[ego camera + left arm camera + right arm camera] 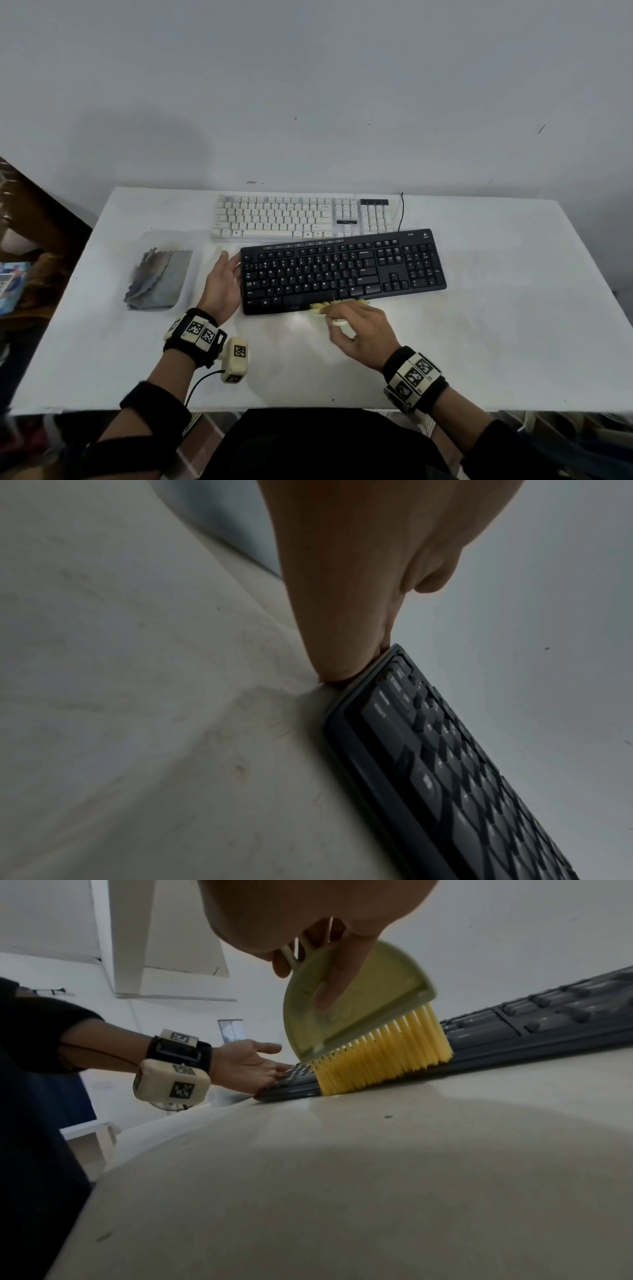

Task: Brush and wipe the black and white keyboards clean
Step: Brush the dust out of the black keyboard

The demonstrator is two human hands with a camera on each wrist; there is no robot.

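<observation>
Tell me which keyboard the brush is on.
The black keyboard, nearer the person: the yellow brush in the right hand meets its front edge. The white keyboard behind lies untouched.

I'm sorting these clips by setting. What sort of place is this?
Probably a plain workroom or storage corner, not a furnished office: a bare white table pushed against a scuffed blank wall, two keyboards with no computer in view, and cluttered shelving at the left.

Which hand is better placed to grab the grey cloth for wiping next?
Left, probably. The left hand lies open against the black keyboard, beside the cloth; the right hand holds the brush.
</observation>
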